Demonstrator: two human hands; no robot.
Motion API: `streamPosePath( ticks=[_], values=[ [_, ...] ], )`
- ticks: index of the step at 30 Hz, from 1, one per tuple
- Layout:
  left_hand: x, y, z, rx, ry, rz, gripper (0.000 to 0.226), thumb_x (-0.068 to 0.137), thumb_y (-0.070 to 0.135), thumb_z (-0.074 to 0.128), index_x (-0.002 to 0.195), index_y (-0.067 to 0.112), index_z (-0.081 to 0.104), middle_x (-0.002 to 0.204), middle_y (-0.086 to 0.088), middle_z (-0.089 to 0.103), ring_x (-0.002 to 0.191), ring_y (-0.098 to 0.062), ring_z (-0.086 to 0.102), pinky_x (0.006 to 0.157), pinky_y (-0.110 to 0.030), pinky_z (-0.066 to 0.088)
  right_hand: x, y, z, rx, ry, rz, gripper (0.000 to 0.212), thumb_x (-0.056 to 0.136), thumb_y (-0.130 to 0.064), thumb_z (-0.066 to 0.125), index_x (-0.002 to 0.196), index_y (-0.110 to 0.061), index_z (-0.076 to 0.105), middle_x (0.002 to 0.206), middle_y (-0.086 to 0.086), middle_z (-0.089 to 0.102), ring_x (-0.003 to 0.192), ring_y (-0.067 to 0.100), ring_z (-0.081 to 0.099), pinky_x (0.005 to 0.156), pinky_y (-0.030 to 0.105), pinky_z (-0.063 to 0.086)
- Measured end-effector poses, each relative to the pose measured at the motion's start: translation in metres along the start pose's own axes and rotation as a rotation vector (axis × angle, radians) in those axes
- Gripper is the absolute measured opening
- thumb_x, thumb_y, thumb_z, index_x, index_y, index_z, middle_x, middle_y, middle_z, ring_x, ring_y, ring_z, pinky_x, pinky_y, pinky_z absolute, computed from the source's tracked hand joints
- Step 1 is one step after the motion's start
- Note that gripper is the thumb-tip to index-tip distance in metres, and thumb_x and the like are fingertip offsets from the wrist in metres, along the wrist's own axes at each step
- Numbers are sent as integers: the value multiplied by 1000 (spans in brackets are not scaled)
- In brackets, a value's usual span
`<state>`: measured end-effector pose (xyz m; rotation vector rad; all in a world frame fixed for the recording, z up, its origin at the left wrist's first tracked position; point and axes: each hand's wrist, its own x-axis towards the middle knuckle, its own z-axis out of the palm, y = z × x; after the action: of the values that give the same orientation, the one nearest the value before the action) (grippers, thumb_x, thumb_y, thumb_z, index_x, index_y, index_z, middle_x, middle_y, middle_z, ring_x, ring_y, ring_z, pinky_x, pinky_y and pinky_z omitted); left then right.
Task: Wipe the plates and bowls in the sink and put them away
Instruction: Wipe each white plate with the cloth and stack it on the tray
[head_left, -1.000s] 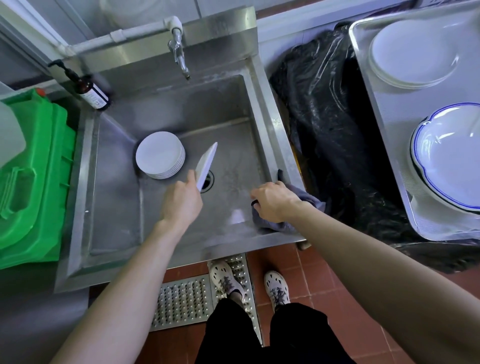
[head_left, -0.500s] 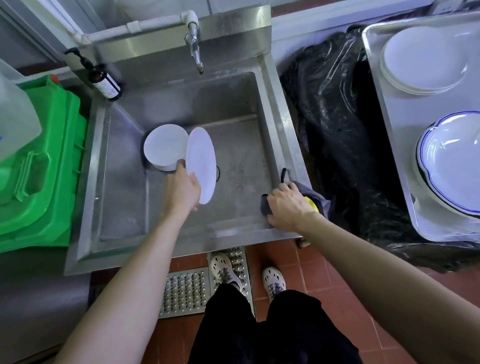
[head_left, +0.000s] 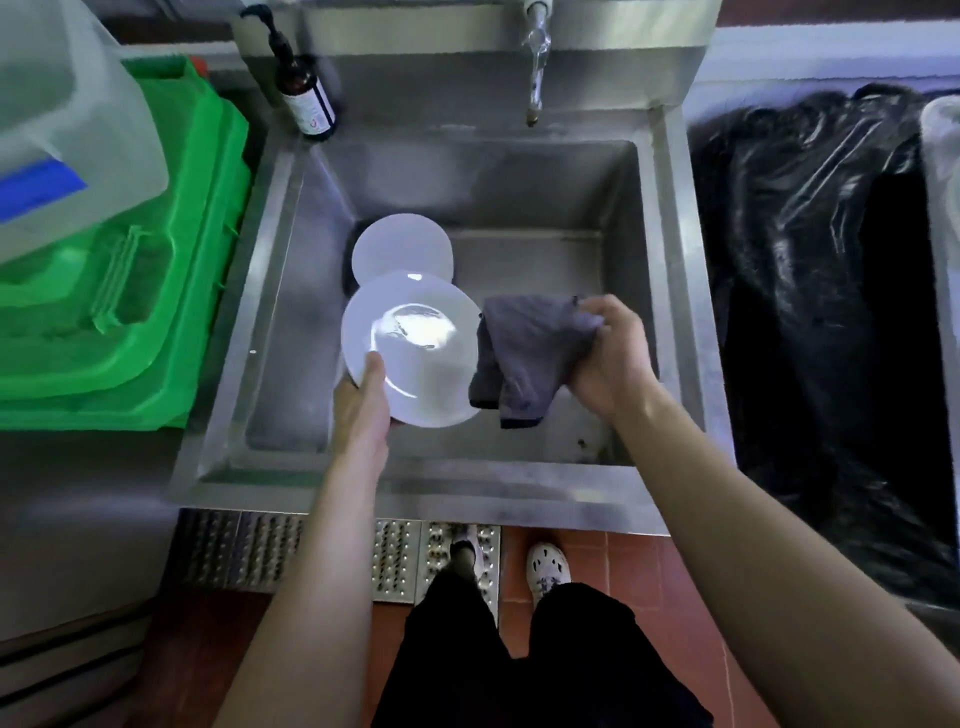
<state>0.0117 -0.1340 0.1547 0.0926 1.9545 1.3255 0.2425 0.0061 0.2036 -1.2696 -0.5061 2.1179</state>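
My left hand (head_left: 363, 400) grips the near-left rim of a white plate (head_left: 415, 348), held face up above the steel sink (head_left: 670, 291). Just behind it, a stack of white plates (head_left: 400, 249) rests on the sink floor. My right hand (head_left: 608, 353) holds a grey cloth (head_left: 524, 353) bunched at one end; the cloth hangs right beside the plate's right edge, touching or nearly touching it.
A tap (head_left: 537, 62) hangs over the sink's back wall, with a brown pump bottle (head_left: 306, 98) at the back left corner. A green crate (head_left: 130, 270) carrying a translucent container (head_left: 67, 119) stands left. A black bag (head_left: 810, 312) lies right. My feet stand on a metal floor grate (head_left: 332, 556).
My left hand turned the plate from on edge to face up and drew it nearer. My right hand lifted the cloth off the sink's right rim and brought it beside the plate.
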Motion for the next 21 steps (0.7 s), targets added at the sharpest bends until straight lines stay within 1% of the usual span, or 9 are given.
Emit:
streamPosePath(
  ticks=[2,4,7,10,12,14,16,18,21],
  values=[
    [11,-2,-14,17,30,-11,38,106,52,60,138,32,64,125,3,75,116,-27,71,95,-52,64,14,9,29,-167,63,2,41,84,-10,60,121,6,67,119,23,74,115,41,71,89,46,56],
    [27,-4,-29,73,65,35,43,99,61,59,134,35,63,124,5,75,118,-28,71,98,-52,62,24,13,57,-325,83,-10,30,87,0,60,116,5,68,108,22,75,100,35,74,78,40,55],
    [39,6,-43,148,81,184,50,110,56,48,153,33,51,139,12,63,121,-13,63,103,-34,51,38,16,99,-418,-106,-57,31,88,-4,63,118,-3,71,101,13,78,93,26,75,75,37,58],
    [49,17,-48,125,80,232,56,113,61,35,157,31,51,153,6,60,137,-14,57,118,-37,43,53,37,135,-890,-49,-235,63,79,-24,76,139,-15,58,116,0,75,102,20,72,88,44,60],
    [57,23,-50,145,72,186,58,115,57,33,163,27,46,166,4,50,152,-16,45,127,-36,33,64,61,144,-1369,-38,-494,88,82,-26,79,160,-19,37,151,6,56,135,26,56,110,49,50],
    [67,28,-53,192,23,208,56,117,50,34,164,22,45,168,3,47,152,-11,42,124,-28,31,80,77,145,-1664,-171,-865,88,85,-27,74,164,-20,36,167,8,37,157,34,29,125,58,31],
    [77,27,-55,220,-28,240,53,117,45,37,162,18,48,164,2,51,142,-3,43,115,-19,30,89,86,148,-1752,-240,-1048,74,90,-31,72,159,-21,48,171,9,35,162,33,23,128,61,22],
    [81,22,-50,207,-62,232,51,117,45,37,159,19,52,161,4,54,137,0,45,114,-19,32,92,100,148,-1737,-142,-1048,65,96,-39,70,155,-18,53,169,11,38,161,34,26,128,59,22],
    [82,18,-41,110,-24,164,52,114,57,38,148,25,61,147,8,64,137,-10,55,123,-37,39,92,125,145,-1812,-85,-879,68,107,-54,44,165,-19,38,175,14,24,165,31,13,131,60,9]
  ],
)
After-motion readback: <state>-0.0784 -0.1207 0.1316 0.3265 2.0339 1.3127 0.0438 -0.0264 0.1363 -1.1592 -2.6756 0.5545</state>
